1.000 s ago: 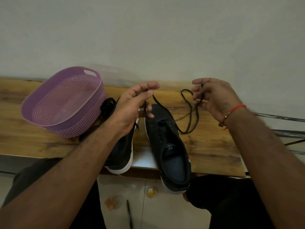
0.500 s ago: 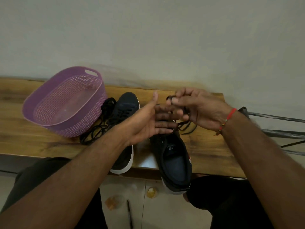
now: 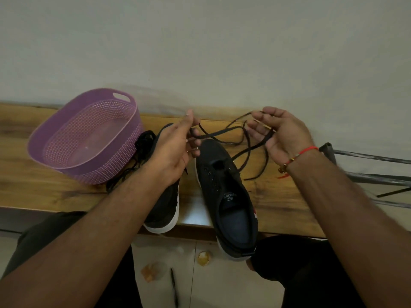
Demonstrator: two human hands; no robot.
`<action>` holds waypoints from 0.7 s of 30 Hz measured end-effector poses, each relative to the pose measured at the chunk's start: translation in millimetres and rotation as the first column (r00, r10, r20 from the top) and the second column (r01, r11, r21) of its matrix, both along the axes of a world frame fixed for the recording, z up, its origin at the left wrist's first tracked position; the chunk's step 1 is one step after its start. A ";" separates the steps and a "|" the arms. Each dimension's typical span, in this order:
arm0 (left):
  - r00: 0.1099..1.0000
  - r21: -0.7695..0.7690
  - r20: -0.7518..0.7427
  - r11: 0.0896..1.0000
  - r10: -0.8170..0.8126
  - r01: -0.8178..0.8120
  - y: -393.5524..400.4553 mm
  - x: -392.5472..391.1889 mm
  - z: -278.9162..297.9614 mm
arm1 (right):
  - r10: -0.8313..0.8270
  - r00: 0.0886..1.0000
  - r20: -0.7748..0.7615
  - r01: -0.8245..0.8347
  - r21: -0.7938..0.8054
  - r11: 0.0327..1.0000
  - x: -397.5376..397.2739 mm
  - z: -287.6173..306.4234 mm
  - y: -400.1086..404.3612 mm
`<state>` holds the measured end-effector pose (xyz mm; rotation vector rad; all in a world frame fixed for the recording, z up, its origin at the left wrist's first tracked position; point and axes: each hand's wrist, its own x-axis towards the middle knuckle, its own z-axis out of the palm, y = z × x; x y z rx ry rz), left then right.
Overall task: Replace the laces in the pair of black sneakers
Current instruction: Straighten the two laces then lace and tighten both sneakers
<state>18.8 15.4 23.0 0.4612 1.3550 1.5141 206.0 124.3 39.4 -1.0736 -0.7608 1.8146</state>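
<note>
Sneakers: the right-hand sneaker lies on the wooden bench, toe toward the wall, heel overhanging the near edge. Its eyelets are bare. The other sneaker lies just beside it, largely hidden under the left forearm. A second lace bundle rests between that shoe and the purple plastic basket.

A loose black lace is strung between both hands above the toe of the unlaced shoe. The left hand pinches one part of it between thumb and fingertips. The right hand is partly curled, with strands looped across its fingers; exactly which fingers grip cannot be told. One end trails onto the bench beside the shoe.

Step in hand, by judgement: straightening the lace before threading.

Procedure:
- Run the lace through the fingers until no loops cross.
- Locate both tips and match them to find the midpoint.
- Begin at the eyelet pair nearest the toe, leaving equal lengths each side.
- Keep the lace flat, not twisted.
- Steady the shoe; its overhanging heel may let it tip.
</note>
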 end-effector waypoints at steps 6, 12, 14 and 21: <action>0.822 0.042 -0.488 0.933 -0.294 0.359 -8.4 15.2 5.6 | 0.443 0.883 0.154 -0.424 -0.143 0.895 -6.4 -6.4 -18.0; 0.397 -0.295 -0.439 0.547 -0.806 0.784 -16.7 22.0 4.5 | 0.274 0.957 -0.093 -0.276 -0.017 0.961 -12.8 -3.3 -13.9; 0.479 -0.329 -0.423 0.623 -0.769 0.710 -16.5 22.1 5.7 | 0.311 0.950 -0.012 -0.311 0.021 0.950 -5.6 2.8 -11.7; 0.934 -0.071 0.196 0.946 -0.299 0.317 -2.0 8.6 -3.6 | 0.739 0.568 0.363 -0.809 0.077 0.583 -2.0 13.4 -25.0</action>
